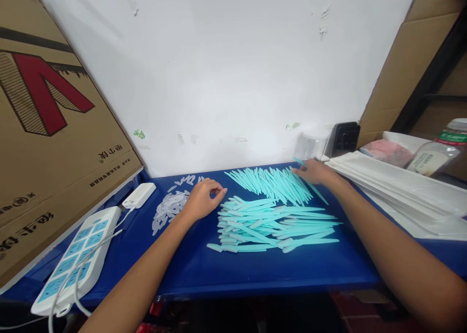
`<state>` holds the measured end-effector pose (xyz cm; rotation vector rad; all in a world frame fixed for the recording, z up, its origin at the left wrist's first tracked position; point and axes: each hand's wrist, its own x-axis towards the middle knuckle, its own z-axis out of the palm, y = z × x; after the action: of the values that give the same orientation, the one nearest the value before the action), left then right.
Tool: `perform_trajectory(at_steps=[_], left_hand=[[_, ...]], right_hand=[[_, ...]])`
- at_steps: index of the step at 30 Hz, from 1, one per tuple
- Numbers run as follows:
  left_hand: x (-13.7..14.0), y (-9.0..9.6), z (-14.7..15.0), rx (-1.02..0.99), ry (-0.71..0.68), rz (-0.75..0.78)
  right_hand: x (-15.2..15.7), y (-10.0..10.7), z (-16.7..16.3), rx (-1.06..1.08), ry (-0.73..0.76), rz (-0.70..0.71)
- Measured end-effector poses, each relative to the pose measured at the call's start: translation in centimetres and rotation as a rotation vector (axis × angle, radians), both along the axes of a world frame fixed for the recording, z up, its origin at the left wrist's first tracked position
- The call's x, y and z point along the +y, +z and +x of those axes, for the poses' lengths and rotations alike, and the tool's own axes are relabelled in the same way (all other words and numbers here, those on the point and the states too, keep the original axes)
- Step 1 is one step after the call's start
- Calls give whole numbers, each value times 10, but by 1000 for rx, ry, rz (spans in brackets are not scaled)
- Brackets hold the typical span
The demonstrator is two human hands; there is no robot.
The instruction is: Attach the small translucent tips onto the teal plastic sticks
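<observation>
My right hand (pixel 313 172) is at the far right of the upper pile of slim turquoise sticks (pixel 270 183), shaped like eyebrow razors. Its fingers are closed on one turquoise stick (pixel 319 193), which slants out from under the hand. My left hand (pixel 205 197) is pinched, thumb against forefinger; whatever it may hold is hidden. Beside it on the left lies a heap of small translucent caps (pixel 171 207). Nearer to me is a second pile of turquoise sticks (pixel 255 226), their left ends covered by pale caps.
A white power strip (pixel 82 260) with cables and a white adapter (pixel 140 195) lie at the left of the blue table (pixel 255 273). A clear container (pixel 313 145) stands against the wall. White flat packets (pixel 404 192) and a clear jar (pixel 438 150) are at the right. Cardboard (pixel 54 143) flanks the left.
</observation>
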<state>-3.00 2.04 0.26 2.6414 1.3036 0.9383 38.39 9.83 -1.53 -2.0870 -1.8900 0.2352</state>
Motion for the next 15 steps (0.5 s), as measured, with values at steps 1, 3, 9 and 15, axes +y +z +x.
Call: perform_trajectory(at_steps=[1,3,9,15], left_hand=[[0,0,-1,11,17,11],[1,1,-4,27,76,38],[7,5,-15,45,223,73],[9,3,-15,65,217,76]], right_hand=[[-2,1,-2,-18,23,-41],[-6,4,-6,-46,62,-112],[-14,11,-15,-102,154,-225],[-15,9,-19,-128,239,-182]])
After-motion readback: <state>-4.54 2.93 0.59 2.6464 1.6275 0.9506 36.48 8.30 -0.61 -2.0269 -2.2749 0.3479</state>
